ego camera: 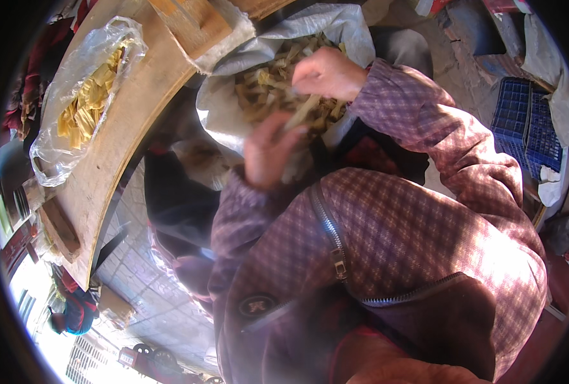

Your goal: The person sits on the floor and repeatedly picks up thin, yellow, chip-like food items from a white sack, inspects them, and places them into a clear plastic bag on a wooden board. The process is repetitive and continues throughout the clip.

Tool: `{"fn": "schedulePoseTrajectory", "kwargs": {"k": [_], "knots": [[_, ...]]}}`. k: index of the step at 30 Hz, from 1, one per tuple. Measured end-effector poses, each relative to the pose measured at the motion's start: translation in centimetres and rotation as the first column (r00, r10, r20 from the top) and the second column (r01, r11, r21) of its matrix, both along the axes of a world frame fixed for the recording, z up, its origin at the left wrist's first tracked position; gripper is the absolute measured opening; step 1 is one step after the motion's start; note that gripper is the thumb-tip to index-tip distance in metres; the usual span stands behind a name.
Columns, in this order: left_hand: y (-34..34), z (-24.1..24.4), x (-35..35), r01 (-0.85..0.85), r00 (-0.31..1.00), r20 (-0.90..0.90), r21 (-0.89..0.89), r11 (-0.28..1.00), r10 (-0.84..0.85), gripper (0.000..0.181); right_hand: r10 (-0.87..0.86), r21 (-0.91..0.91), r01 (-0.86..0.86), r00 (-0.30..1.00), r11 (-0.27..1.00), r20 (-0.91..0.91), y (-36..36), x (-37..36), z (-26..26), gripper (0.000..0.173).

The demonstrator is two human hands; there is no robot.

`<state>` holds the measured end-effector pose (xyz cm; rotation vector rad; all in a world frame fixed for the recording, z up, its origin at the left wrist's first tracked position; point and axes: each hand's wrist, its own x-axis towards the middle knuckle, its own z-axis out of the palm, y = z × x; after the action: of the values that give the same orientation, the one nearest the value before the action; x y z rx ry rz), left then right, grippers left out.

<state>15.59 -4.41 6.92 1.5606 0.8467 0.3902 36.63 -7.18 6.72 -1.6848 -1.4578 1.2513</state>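
Note:
A white woven plastic sack (219, 108) stands open before me, filled with pale, dry plant pieces (265, 79) that look like husks or stalks. Over its mouth my left hand (271, 149), blurred, has its thumb and fingers around the lower end of a pale yellowish strip (304, 111). My right hand (327, 74) is closed at the upper end of that same strip, its fingers curled. On the wooden table at the left, a clear plastic bag (44, 165) holds flat yellow pieces (90, 105) of similar look.
The curved edge of the wooden table (135, 115) runs along the left. A wooden block (198, 24) lies on it near the sack, and a brown wood piece (60, 228) at its near corner. Blue plastic crates (527, 122) stand at right. Another person (75, 309) is far off at lower left.

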Motion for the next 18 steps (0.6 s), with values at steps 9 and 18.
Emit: {"fn": "schedulePoseTrajectory", "kwargs": {"k": [9, 18], "knots": [[3.2, 1.6, -0.8, 0.093, 0.961, 0.276, -0.272, 0.958, -0.014, 0.018, 0.119, -0.070, -0.344, 0.499, 0.936, -0.858, -1.5, -3.1, 2.6, 0.026], [2.1, -3.4, -1.3, 0.331, 0.899, 0.438, -0.646, 0.688, -0.022, 0.035, 0.068, 0.182, -0.006, 0.938, 0.983, -0.339, -0.7, -4.9, 0.5, 0.026]]}}
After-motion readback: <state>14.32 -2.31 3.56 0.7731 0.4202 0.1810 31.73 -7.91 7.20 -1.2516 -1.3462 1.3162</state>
